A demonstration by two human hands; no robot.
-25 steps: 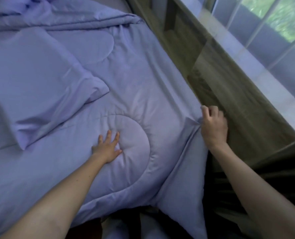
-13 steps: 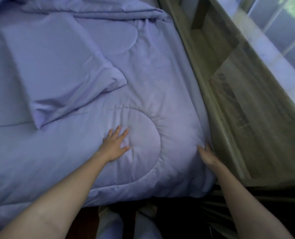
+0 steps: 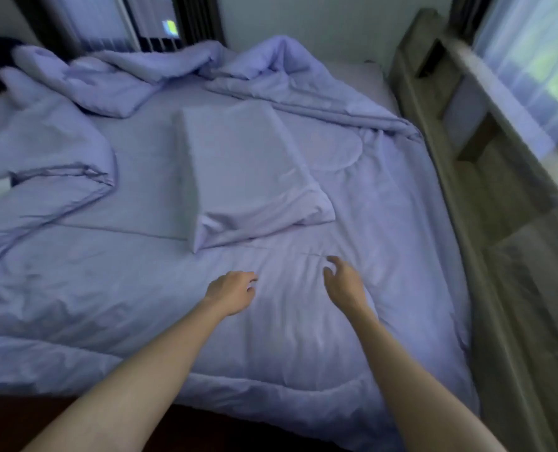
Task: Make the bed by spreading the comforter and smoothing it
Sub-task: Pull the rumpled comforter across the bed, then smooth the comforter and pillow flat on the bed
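A lilac quilted comforter (image 3: 303, 337) lies flat over the near right part of the bed. Its far part is bunched in folds along the back (image 3: 271, 66) and heaped at the left (image 3: 43, 158). A matching pillow (image 3: 238, 171) rests on the middle of the bed. My left hand (image 3: 230, 291) hovers just over the comforter with fingers loosely curled and holds nothing. My right hand (image 3: 344, 282) is a short way to its right, fingers apart and bent, also holding nothing.
A wooden headboard with shelf niches (image 3: 486, 177) runs along the bed's right side, with a window (image 3: 538, 57) behind it. A dark-framed window or door (image 3: 147, 24) stands beyond the far edge. Dark floor (image 3: 26, 419) shows at the near left.
The view has lifted to take in the whole bed. My right hand left the comforter's right edge and came in toward the middle. My left hand lifted off the quilted circle.
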